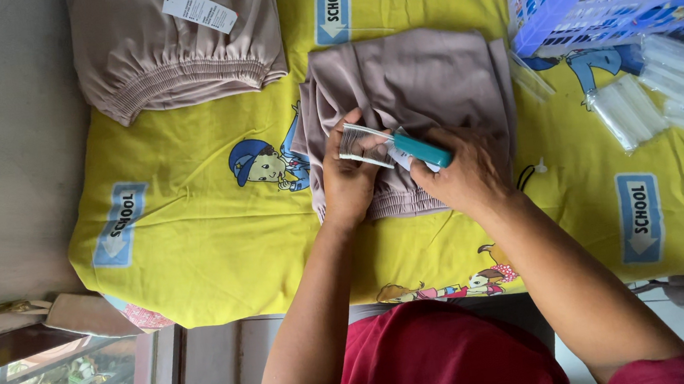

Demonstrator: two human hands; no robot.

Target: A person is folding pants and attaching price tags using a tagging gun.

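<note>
Looking down from the head camera, both hands meet over a folded taupe garment [424,82] that lies near the middle of a yellow cartoon-printed cloth [211,239], a little toward its far edge. The left hand [349,178] has its fingers curled shut, pinching a striped paper tag [364,146] against the fabric. The right hand [463,172] is closed around a teal-handled tagging tool [421,151], whose tip meets the tag; the two hands almost touch. A second taupe garment [175,57], with a gathered elastic waistband and a white hang tag [199,9], lies at the cloth's far left corner, well apart from the first. At the far right corner stands a lavender plastic basket [585,10] holding blue packs, and just beside it, along the right edge, lie several clear plastic sleeves [670,85]. The person's red shirt [444,359] shows at the cloth's near edge, forearms reaching across it.
</note>
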